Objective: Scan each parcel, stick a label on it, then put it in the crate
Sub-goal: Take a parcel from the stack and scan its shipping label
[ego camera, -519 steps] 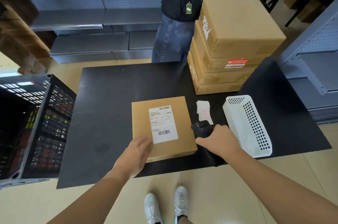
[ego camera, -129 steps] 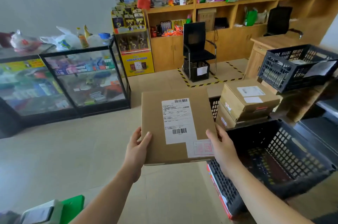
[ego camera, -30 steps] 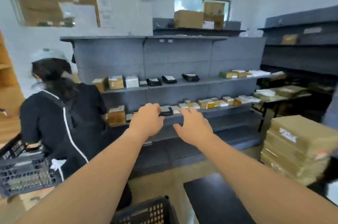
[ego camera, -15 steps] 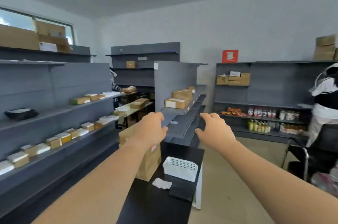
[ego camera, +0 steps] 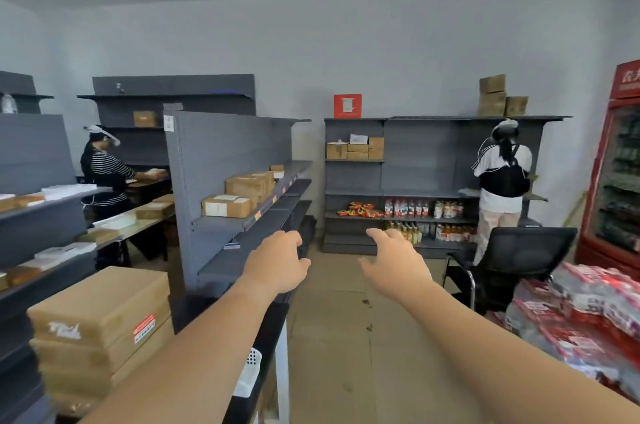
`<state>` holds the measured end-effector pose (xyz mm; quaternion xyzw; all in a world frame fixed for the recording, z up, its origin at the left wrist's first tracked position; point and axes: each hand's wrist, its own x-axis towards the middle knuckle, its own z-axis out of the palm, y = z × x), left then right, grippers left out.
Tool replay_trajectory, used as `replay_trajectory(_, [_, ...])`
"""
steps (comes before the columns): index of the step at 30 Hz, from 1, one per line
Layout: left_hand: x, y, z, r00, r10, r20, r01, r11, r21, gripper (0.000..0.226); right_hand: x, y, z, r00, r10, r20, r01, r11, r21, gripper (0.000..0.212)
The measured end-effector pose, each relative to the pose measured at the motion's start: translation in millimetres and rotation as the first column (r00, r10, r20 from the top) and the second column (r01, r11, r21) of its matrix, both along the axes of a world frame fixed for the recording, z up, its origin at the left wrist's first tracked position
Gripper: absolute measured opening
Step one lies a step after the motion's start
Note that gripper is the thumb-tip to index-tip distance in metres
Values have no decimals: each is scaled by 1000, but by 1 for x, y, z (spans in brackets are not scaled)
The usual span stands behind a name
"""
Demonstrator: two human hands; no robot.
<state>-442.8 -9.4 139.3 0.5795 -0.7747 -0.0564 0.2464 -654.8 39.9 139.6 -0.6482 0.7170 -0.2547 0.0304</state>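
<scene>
Both my arms reach forward at chest height with nothing in them. My left hand (ego camera: pixel 278 264) has loosely curled fingers; my right hand (ego camera: pixel 393 261) is spread and relaxed. A stack of flat brown parcels (ego camera: pixel 100 330) stands at lower left on the black table (ego camera: pixel 268 337), left of and below my left forearm. A white perforated basket (ego camera: pixel 250 373) peeks out under that forearm. The crate, the scanner and the labels are out of view.
Grey shelving (ego camera: pixel 235 202) with small boxes stands ahead left. A black office chair (ego camera: pixel 509 261) and shrink-wrapped red packs (ego camera: pixel 585 316) are at right, a red fridge (ego camera: pixel 620 181) beyond. One person (ego camera: pixel 104 174) works at far left, another (ego camera: pixel 502 177) at the back shelves.
The view has swung further right across the room, so the parcel stack and table slid to lower left. Both hands stay raised and hold nothing; the parcel held 4.3 s ago is gone.
</scene>
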Motion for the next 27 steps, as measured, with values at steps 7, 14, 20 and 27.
replay_trajectory(7, [-14,-122,-29,999,35,2,-35,999,9,46,-19,-131,-28,997,27,68,-27,1000,3,63])
replay_trajectory(14, [40,-234,-78,985,172,-24,-169,982,87,43,33,-280,-71,974,173,146,-180,983,34,62])
replay_trajectory(20, [146,-264,-119,901,435,-3,-425,882,204,42,156,-377,-115,877,462,132,-477,871,116,64])
replay_trajectory(27, [274,-255,-153,601,797,-58,-756,591,283,50,318,-444,-158,628,756,186,-777,596,203,63])
